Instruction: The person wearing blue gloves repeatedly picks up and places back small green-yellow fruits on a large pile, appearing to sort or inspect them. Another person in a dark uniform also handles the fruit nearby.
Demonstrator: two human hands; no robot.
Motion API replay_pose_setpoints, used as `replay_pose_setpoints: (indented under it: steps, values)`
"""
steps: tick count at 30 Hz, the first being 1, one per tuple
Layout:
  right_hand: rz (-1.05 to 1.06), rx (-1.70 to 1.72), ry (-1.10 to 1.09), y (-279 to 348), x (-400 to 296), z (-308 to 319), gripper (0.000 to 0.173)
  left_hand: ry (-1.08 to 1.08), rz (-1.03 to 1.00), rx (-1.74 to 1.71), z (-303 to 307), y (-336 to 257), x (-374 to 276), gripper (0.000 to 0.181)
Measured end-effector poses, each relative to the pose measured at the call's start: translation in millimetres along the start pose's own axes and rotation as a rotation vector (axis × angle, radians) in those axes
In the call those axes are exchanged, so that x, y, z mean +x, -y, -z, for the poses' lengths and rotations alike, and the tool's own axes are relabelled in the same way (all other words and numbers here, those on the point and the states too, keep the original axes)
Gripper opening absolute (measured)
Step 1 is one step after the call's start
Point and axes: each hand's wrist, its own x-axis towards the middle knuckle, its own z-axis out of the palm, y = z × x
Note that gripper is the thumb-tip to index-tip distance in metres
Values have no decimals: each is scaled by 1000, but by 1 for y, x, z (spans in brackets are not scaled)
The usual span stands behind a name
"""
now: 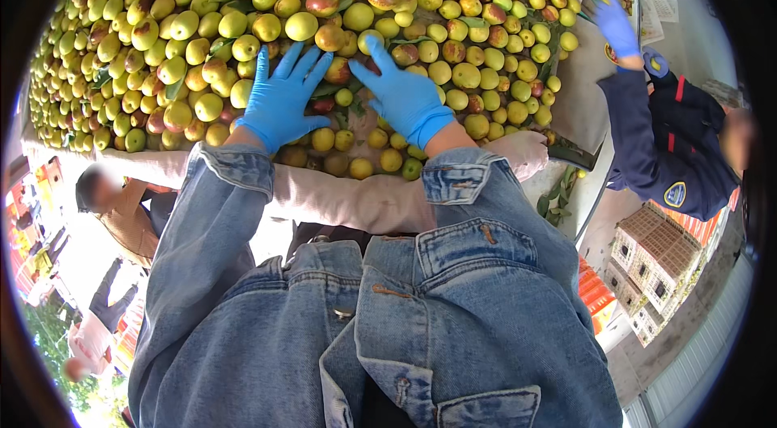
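Observation:
Green and reddish-brown jujube fruits point(209, 106) lie spread in a broad layer in front of me, with some green leaves among them. In a blue glove, my left hand point(284, 99) rests palm down on the fruits with its fingers spread, holding nothing that shows. To its right is my right hand point(405, 94), also blue-gloved, its fingers apart over the fruits; what lies under its palm is hidden. Between the two hands a few fruits and a bare patch of the dark surface show.
A padded pink cloth edge point(358, 202) borders the fruits nearest me. At the right, a co-worker in a dark uniform point(658, 137) reaches a purple-gloved hand point(616, 24) to a metal-edged chute. Stacked plastic crates point(655, 246) stand lower right. Other people are at the left.

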Motion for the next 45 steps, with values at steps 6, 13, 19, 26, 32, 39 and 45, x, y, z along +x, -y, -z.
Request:
replay_pose_setpoints:
  steps: [6,13,19,26,32,39,45]
  values:
    - [-11,-12,163,-17,-34,21,47,2,-40,-30,-4,5,4,87]
    - [-19,123,-107,5,-9,34,19,-97,-18,-77,-16,4,11,47]
    - [58,-109,66,16,3,-3,8,-62,-37,24,-18,4,13,15]
    - [-113,68,-58,-5,-25,32,21,-79,-8,-166,-31,14,15,28]
    - [-219,573,-125,28,-8,-2,28,-103,-116,-36,-26,13,9,40]
    - [-415,184,125,-9,-32,52,26,-49,-109,-84,-22,16,7,59]
    - [-98,167,99,44,0,22,41,-8,-47,-59,-23,12,5,72]
